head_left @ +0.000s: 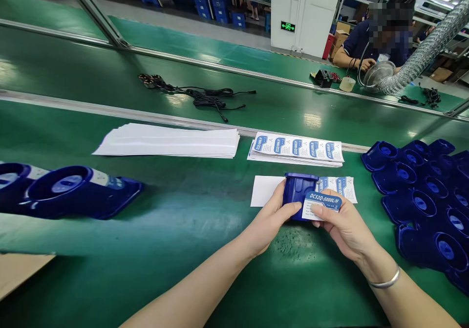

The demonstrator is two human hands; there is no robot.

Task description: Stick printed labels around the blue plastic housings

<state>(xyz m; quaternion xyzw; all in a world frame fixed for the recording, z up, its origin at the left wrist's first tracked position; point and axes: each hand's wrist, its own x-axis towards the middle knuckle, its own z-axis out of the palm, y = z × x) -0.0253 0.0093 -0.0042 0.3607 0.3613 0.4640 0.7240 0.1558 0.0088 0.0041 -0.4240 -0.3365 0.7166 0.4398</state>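
My left hand [269,218] grips a dark blue plastic housing [298,189] from its left side, thumb across its face. Between thumb and fingers, my right hand [346,225] pinches a blue and white label [321,206] printed "DC52Q-5000L/H". The label overlaps the housing's right side; whether it is stuck down I cannot tell. Behind both hands lies a label sheet [346,188], blank at its left end and partly covered by the housing. A stack of printed label sheets [298,147] rests just beyond it.
Many blue housings [406,174] crowd the right side; labelled ones [66,186] sit at left. White sheets [172,141] are stacked mid-left. Black cables [208,96] lie behind a metal rail. Cardboard [22,272] is at lower left. Across the line, a person [355,49] sits near a flexible duct [425,49].
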